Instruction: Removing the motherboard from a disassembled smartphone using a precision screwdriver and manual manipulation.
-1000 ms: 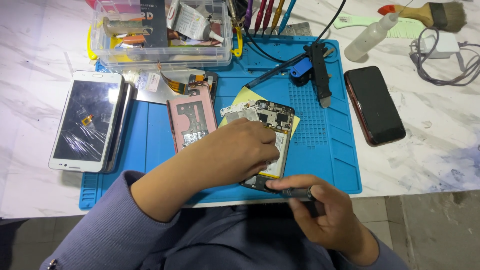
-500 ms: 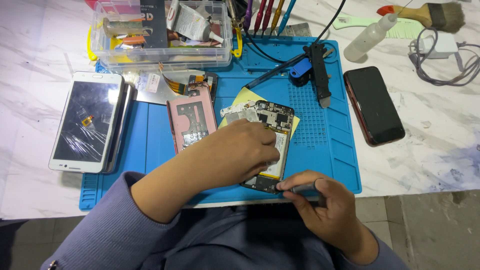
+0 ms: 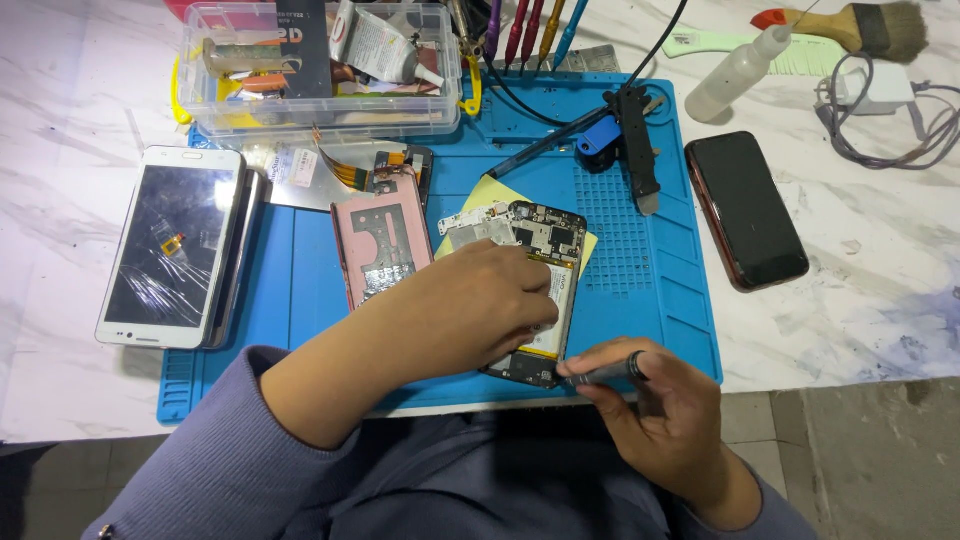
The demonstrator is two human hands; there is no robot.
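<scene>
Opened phone: lay back-off on the blue mat (image 3: 650, 300), over a yellow sheet (image 3: 492, 192), its circuit board (image 3: 548, 232) and battery (image 3: 556, 300) exposed; lower edge close to the mat's near rim.
Left hand (image 3: 470, 305): pressed flat across the phone's middle, fingers curled over the battery, pinning the body down; it gripped nothing else.
Right hand (image 3: 665, 415): closed around a dark screwdriver (image 3: 605, 372), thumb and forefinger pinching the shaft, tip at the phone's bottom end.
Tip contact: hidden by the fingers; could not tell whether it sat in a screw head.
Risk 1: tip could slip off a small screw and score the board or pierce the battery, since the left fingers covered the cell and blocked the view.
Risk 2: a freed screw could roll off the near edge of the mat; no tray lay beside the work.
Risk 3: pressure from the left palm could flex the open frame.
Pink back cover (image 3: 382, 245): just left of the phone, touching the left wrist area; a nudge could shift it.
White phone (image 3: 172, 250): well apart, on the mat's left rim.
Black phone (image 3: 748, 210): right of the mat on the marble surface (image 3: 880, 280).
Parts box (image 3: 320, 75): far edge, out of reach of a slip.
</scene>
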